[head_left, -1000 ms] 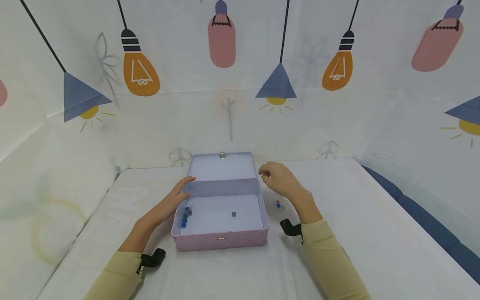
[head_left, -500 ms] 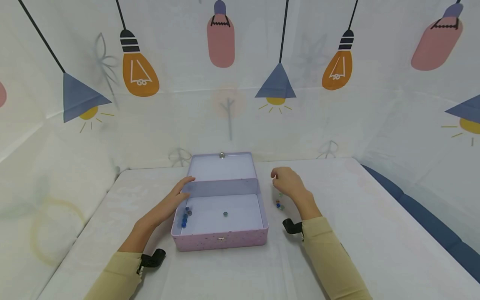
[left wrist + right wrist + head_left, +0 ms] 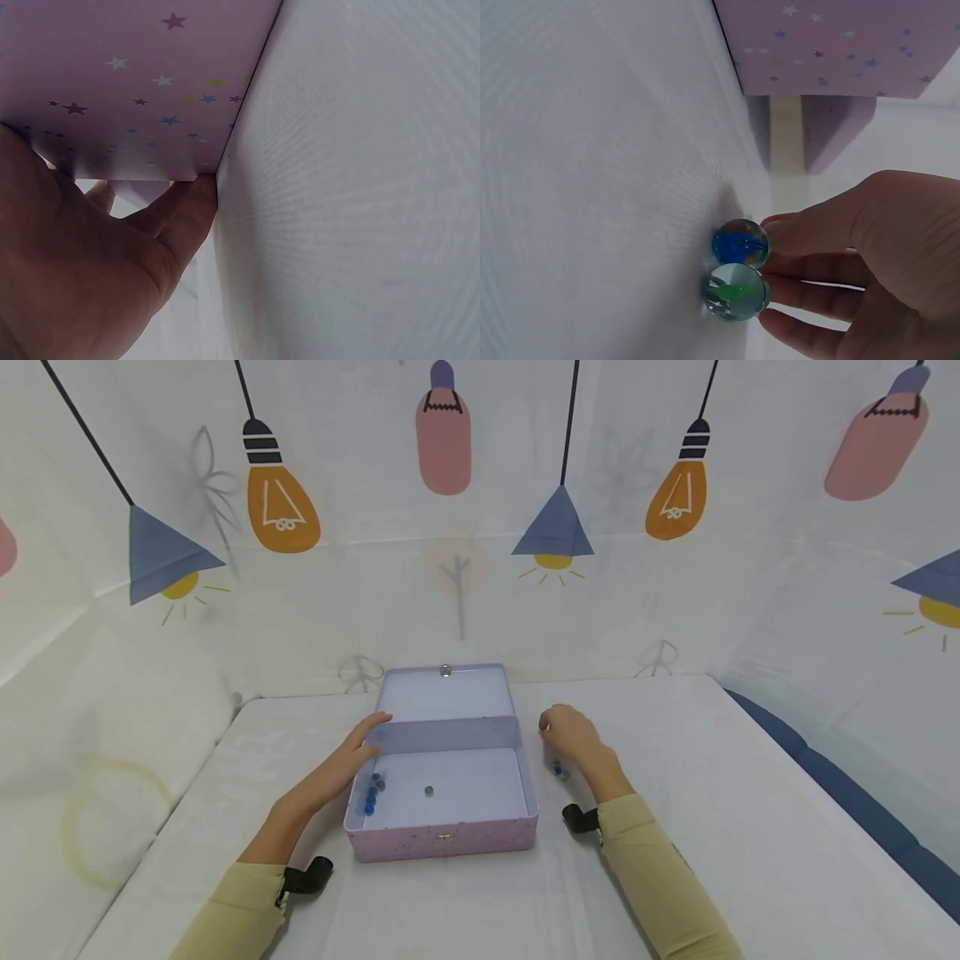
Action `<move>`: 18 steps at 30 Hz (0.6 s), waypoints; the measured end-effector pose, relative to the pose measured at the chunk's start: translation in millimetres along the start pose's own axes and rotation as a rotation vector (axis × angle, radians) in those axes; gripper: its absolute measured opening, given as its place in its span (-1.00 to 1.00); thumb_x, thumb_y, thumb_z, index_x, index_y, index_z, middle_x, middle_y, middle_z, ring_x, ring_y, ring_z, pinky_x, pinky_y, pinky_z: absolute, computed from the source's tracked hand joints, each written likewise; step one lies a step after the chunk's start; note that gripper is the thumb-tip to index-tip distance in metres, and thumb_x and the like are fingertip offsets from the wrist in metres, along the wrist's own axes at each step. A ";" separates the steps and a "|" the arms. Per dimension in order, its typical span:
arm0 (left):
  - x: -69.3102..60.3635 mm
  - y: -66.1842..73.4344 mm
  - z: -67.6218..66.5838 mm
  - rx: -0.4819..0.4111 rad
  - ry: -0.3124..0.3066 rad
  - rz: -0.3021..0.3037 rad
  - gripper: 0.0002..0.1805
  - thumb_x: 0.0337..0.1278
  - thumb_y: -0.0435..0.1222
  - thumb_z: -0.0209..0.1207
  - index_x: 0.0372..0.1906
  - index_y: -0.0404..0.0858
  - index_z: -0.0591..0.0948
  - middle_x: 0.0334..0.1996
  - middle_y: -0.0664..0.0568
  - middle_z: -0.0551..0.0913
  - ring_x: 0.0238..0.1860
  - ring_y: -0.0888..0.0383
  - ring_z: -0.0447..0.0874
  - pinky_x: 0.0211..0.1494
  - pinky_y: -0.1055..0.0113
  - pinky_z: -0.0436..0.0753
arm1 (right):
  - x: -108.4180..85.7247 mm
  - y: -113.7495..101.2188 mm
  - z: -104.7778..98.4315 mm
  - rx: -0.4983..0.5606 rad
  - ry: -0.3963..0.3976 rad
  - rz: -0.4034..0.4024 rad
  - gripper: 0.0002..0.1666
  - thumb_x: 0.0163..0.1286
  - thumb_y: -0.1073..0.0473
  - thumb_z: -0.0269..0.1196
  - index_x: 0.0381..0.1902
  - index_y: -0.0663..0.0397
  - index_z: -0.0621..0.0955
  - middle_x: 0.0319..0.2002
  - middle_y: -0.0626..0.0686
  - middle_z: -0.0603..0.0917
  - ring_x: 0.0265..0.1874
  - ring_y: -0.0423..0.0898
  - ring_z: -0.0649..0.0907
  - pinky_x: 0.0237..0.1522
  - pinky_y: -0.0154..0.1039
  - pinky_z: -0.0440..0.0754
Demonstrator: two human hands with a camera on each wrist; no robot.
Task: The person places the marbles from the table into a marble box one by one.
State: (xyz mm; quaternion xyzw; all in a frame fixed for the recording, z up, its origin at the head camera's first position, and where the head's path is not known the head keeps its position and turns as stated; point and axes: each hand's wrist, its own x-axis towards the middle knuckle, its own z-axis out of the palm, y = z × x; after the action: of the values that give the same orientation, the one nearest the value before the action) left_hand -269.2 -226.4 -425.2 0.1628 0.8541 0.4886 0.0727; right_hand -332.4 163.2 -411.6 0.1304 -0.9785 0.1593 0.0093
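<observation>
My left hand [image 3: 336,774] rests against the left side of an open pink tin box [image 3: 483,839], its fingers spread at the rim; in the left wrist view a fingertip reaches the box's lower edge. Several blue and dark marbles [image 3: 371,802] lie along the box's inner left wall. A single greenish marble [image 3: 429,791] sits apart on the box floor. Right of the box, my right hand [image 3: 573,739] is lowered with bent fingers by loose marbles. In the right wrist view, a blue marble [image 3: 740,244] and a clear green-swirled marble [image 3: 735,292] hide the fingertips and whatever is between them.
The box lid [image 3: 444,695] is folded back behind the box, with a metal clasp at its top edge. White cloth covers the table [image 3: 645,868]. A printed curtain [image 3: 480,602] stands behind, and a dark blue padded edge [image 3: 825,768] runs along the right.
The single marble in the box has rolled left. My right hand has moved from beside the lid rightward, then down to the loose marbles. My left hand has stayed in place.
</observation>
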 end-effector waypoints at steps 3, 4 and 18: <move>0.0 -0.2 0.6 0.000 0.000 0.003 -0.38 0.53 -0.26 -0.19 0.58 -0.04 -0.01 0.62 -0.12 -0.22 0.62 -0.23 -0.40 0.50 -0.42 -0.22 | -0.5 -1.3 1.2 -0.020 0.009 -0.021 -0.73 0.28 0.36 0.13 -0.16 0.28 0.72 -0.05 0.25 0.71 0.03 0.19 0.66 0.12 0.09 0.60; -0.1 0.2 0.5 -0.001 0.001 0.003 -0.38 0.53 -0.26 -0.19 0.58 -0.04 -0.01 0.62 -0.11 -0.21 0.62 -0.22 -0.40 0.50 -0.42 -0.22 | -0.1 -1.3 1.9 -0.029 0.012 -0.026 -0.74 0.26 0.37 0.14 -0.18 0.27 0.72 -0.07 0.24 0.71 0.02 0.18 0.66 0.13 0.08 0.60; -0.7 0.2 -0.3 -0.001 -0.002 0.001 -0.37 0.53 -0.25 -0.19 0.58 -0.01 -0.01 0.63 -0.10 -0.23 0.62 -0.21 -0.41 0.50 -0.41 -0.21 | 0.7 1.4 1.6 -0.051 -0.019 -0.027 -0.77 0.30 0.36 0.14 -0.19 0.25 0.72 -0.09 0.22 0.72 -0.01 0.16 0.67 0.09 0.07 0.62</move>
State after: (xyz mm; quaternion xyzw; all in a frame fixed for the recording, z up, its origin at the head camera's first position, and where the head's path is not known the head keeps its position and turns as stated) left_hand -268.5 -226.7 -424.9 0.1635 0.8538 0.4888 0.0735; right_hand -333.5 163.8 -413.5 0.1449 -0.9805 0.1328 0.0056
